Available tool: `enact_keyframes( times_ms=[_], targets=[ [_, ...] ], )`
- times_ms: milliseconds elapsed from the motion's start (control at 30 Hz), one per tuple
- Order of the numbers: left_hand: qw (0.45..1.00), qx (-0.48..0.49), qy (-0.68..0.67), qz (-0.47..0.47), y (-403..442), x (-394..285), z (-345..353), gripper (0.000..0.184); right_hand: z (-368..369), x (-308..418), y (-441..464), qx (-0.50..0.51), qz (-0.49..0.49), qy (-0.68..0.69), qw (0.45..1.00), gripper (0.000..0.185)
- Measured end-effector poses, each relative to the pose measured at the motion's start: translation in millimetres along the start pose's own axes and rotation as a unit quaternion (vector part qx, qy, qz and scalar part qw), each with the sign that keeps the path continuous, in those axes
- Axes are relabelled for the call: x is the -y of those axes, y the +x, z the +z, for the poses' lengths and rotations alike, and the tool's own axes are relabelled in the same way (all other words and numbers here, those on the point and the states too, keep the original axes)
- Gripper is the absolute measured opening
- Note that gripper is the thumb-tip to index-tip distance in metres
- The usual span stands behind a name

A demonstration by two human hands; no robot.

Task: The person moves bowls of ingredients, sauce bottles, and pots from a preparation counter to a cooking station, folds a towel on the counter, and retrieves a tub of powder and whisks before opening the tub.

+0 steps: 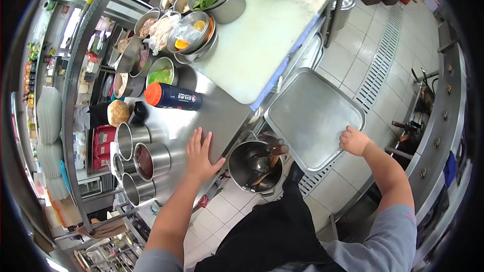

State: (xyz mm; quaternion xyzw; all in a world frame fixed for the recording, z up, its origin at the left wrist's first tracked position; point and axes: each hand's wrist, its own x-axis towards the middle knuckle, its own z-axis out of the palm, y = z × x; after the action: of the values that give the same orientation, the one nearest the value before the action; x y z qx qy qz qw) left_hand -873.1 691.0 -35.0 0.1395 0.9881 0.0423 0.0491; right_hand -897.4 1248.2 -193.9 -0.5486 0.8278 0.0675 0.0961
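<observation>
My right hand (pixel 354 141) has its fingers curled over the near right rim of a shallow metal tray (pixel 315 116). The tray's inside is bare and it is held out past the counter's edge, over the floor. My left hand (pixel 200 157) lies flat on the steel counter (pixel 174 143), fingers spread, holding nothing. Below and between my hands, a deep metal pot (pixel 236 163) with pans or utensils inside stands low beside the counter. A dark blue bottle with an orange cap (pixel 179 97) lies on the counter beyond my left hand.
A white cutting board (pixel 252 35) covers the far counter. Left of it are a pot of green leaves (pixel 229 7) and several metal bowls. Steel canisters (pixel 160 161) stand left of my left hand. A floor drain grate (pixel 380 60) and stove front (pixel 438 136) lie to the right.
</observation>
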Motion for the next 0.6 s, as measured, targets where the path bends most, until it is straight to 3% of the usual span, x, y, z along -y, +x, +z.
enact_keyframes(
  times_ms=[233, 467, 567, 600],
  targets=[
    [0.999, -0.002, -0.031, -0.030, 1, 6, 6, 0.095, 68, -17, 84, -0.011, -0.090, 0.026, 0.996, 0.010],
    [0.999, 0.014, -0.023, -0.040, 3, 10, -1, 0.095, 167, -46, 186, -0.051, -0.097, -0.044, 0.993, 0.020],
    [0.999, 0.020, -0.035, -0.031, 3, 9, 1, 0.093, 184, -56, 248, -0.086, -0.079, -0.018, 0.993, 0.023],
    [0.999, 0.017, -0.041, -0.030, 3, 9, 1, 0.092, 160, -55, 269, -0.085, -0.081, -0.031, 0.993, 0.026]
  ],
)
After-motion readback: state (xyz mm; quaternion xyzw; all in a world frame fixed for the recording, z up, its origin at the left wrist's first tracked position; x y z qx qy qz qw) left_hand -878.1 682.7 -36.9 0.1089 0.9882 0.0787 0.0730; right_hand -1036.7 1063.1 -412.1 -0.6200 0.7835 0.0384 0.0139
